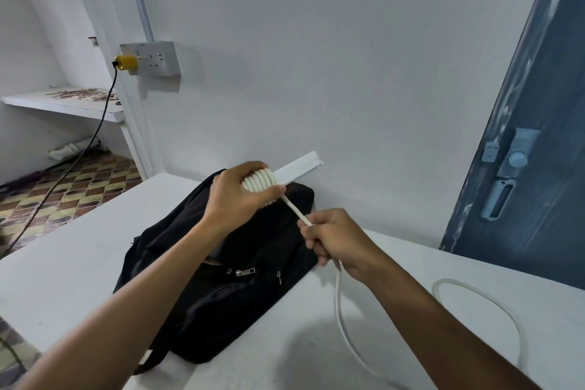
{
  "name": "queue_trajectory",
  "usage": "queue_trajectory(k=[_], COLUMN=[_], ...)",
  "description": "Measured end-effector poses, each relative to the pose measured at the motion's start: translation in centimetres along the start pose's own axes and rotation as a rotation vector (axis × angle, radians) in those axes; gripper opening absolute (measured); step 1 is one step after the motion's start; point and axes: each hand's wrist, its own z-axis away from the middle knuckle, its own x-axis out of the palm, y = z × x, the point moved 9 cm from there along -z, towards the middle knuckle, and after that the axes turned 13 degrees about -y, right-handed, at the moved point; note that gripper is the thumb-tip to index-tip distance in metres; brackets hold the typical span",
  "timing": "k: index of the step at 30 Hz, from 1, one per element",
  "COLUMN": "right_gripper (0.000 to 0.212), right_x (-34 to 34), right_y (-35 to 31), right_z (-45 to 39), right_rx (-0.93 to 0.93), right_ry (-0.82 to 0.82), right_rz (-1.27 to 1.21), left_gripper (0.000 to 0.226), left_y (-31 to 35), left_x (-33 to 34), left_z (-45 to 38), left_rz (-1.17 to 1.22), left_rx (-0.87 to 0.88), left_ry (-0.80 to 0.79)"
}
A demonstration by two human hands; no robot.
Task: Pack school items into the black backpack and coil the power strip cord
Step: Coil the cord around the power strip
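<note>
The black backpack (pixel 221 288) lies flat on the white table (pixel 63 279), its silver zipper pull facing me. Above it, my left hand (pixel 234 196) grips the white power strip (pixel 297 168), with several turns of white cord (pixel 261 182) wound tight around the near end. A taut stretch of cord runs down from the coil to my right hand (pixel 335 241), which pinches it. Below that hand the loose cord (pixel 343 320) drops onto the table and loops away to the right.
A wall socket (pixel 152 58) holds a yellow plug with a black cable running down to the patterned floor at left. A blue-grey door (pixel 525 142) with a latch stands at right. A white shelf (pixel 63 103) sits at far left.
</note>
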Motion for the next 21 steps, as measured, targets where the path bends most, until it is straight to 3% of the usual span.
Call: queue_trajectory(k=[6,12,15,17,18,21], right_gripper=[0.015,0.041,0.031,0.013,0.014,0.005], right_x=[1.7,2.6,1.5,-0.3,-1.5,-4.3], right_y=[-1.3,-3.7,-4.7,-5.7,-6.1,-7.5], right_z=[0.8,2.7,3.5,4.0,4.2,3.9], right_rx=[-0.029,-0.066,-0.056,-0.046,-0.05,-0.178], right_ry=[0.002,0.133,0.179,0.246,0.282,0.267], right_rz=[0.56,0.844,0.937,1.034,1.047,0.88], left_gripper=[0.054,0.041,0.04,0.05,0.056,0.066], left_y=[0.1,-0.2,-0.1,-0.7,-1.1,-1.3], left_x=[0.9,3.0,3.2,3.2,3.5,4.9], left_z=[-0.9,-1.4,-1.9,-2.1,-2.0,-0.4], left_rz=[-0.465,-0.326,-0.333,-0.325,-0.315,-0.327], left_rx=[0.185,0.214,0.238,0.23,0.213,0.202], left_ry=[-0.008,-0.06,-0.119,-0.237,-0.329,-0.579])
